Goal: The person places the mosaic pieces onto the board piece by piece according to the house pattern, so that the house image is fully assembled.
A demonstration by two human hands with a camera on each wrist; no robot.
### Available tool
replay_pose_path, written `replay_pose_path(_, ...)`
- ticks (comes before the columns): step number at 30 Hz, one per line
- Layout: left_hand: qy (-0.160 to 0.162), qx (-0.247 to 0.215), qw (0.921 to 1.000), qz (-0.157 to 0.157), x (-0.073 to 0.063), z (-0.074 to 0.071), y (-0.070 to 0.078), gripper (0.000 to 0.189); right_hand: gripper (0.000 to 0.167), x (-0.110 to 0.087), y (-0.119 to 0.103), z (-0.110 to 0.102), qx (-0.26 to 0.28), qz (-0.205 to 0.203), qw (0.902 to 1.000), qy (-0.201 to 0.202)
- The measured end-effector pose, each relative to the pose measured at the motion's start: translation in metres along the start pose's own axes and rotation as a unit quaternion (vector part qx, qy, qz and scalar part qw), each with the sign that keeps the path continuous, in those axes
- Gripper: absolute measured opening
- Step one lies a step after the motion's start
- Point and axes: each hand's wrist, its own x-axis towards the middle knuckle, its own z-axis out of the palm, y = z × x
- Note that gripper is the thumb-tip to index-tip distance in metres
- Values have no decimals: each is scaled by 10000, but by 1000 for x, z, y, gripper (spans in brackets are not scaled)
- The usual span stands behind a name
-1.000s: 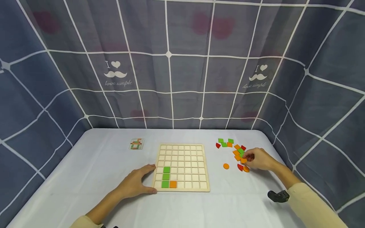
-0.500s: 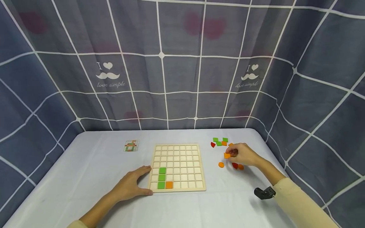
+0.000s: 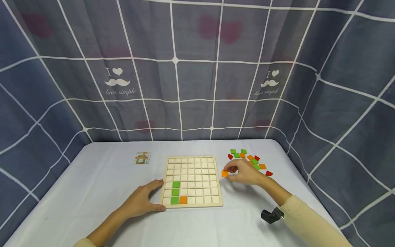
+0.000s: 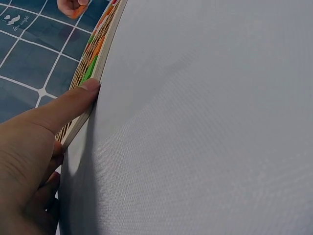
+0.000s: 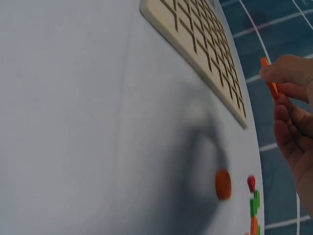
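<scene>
Between thumb and fingers my right hand [image 3: 247,172] pinches an orange square tile [image 3: 224,174], just off the right edge of a wooden grid board [image 3: 200,206]. In the right wrist view that orange tile [image 5: 270,81] is seen edge-on, raised above the cloth. My left hand [image 3: 140,199] spreads along the board's left side, thumb and fingertips touching its edge. On the board, several green tiles [image 3: 175,192] form a column at the lower left, with an orange tile [image 3: 183,200] beside the bottom one.
Loose green, orange and red pieces [image 3: 254,161] lie to the right of the board, partly behind my right hand. An orange round piece [image 5: 223,184] lies on the cloth under that hand. A small patterned card [image 3: 142,158] lies at the back left. Curtains surround the table.
My right hand picks up the orange square tile from the pile and carries it left towards the board. The left hand stays at the board's edge. The head view shifts slightly.
</scene>
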Motion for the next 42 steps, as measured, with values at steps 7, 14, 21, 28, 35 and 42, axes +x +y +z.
replay_pose_path(7,14,18,10000,13,1,-1,0,103,18,10,-25,26,368,-307,9986,-235)
replay_pose_path(14,15,53,10000,73,2,0,0,103,17,13,-42,50,574,-395,9965,-453)
replay_pose_path(21,-11,38,10000,28,2,1,1,103,16,17,-53,73,666,-766,9928,-633)
replay_pose_path(28,11,88,10000,5,2,0,-1,103,16,24,-63,91,489,-1049,9898,-832)
replay_pose_path(35,3,19,9999,112,3,2,-1,103,20,24,-70,99,358,-1136,9878,-1000)
replay_pose_path(42,30,55,9999,133,2,2,-4,103,18,26,-70,106,142,-1195,9891,-847)
